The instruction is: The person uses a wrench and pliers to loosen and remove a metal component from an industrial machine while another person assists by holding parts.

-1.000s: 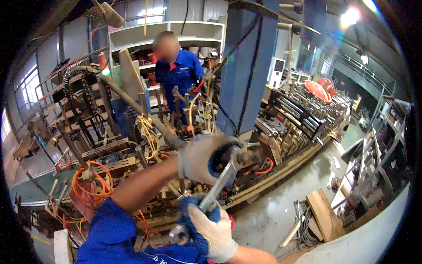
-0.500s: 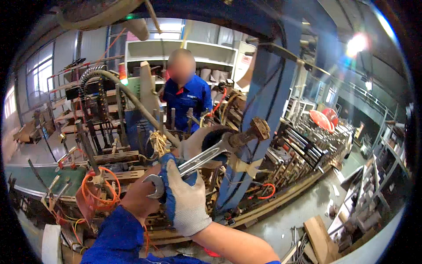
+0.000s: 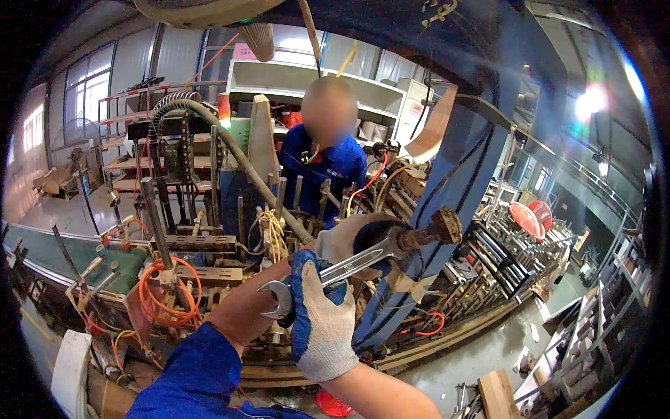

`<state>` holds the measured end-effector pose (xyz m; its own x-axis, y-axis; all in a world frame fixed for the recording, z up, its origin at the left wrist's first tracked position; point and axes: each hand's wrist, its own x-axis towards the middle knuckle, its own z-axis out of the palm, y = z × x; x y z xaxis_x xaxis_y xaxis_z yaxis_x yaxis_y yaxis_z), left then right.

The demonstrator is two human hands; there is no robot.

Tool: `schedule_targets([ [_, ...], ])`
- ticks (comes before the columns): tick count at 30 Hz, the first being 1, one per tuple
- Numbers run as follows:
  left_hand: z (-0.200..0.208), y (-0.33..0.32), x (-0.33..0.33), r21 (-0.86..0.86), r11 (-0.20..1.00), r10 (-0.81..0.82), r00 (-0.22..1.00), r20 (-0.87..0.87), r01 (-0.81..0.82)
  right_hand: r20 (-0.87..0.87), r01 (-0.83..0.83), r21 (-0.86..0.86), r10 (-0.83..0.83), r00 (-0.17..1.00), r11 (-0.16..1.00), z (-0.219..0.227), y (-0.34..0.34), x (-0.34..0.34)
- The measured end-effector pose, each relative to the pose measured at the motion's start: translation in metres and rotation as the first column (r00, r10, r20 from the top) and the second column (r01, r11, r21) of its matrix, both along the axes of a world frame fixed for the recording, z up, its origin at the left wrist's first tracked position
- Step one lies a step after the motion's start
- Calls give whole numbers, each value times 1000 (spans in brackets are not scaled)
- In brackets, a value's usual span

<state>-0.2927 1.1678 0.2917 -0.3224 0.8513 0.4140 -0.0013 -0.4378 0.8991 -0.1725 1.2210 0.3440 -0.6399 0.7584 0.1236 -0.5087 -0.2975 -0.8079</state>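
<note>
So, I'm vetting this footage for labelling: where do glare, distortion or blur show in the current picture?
Head view: the lamp flares with coloured glare, upper right; head view: fisheye curvature, black corners; head view: a co-worker's head is blurred over, the wrench reads clearly.

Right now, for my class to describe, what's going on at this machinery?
A person's gloved right hand grips a wrench, its far end at a rusty bolt-like part. The gloved left hand is behind the wrench, beside that part; its grip is unclear. Across the machinery, a co-worker in blue stands.
</note>
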Motion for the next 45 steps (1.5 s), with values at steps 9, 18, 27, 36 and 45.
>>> schedule_targets([
  [9,-16,16,-11,22,985,-168,939,302,169,54,8,6,-8,999,1000,3,0,-1],
  [18,-8,2,-6,-37,998,41,959,-282,-54,29,53,67,-55,998,996,-2,1,-8],
  [27,15,-2,3,3,981,-182,913,364,195,16,26,89,-28,999,996,-4,-3,-12],
  [36,20,-7,-2,-8,999,31,957,-289,-35,139,110,753,-320,937,649,-40,10,-5],
  [45,20,-11,1,-8,1000,-31,980,-199,30,111,129,444,-198,974,887,-38,4,-9],
])
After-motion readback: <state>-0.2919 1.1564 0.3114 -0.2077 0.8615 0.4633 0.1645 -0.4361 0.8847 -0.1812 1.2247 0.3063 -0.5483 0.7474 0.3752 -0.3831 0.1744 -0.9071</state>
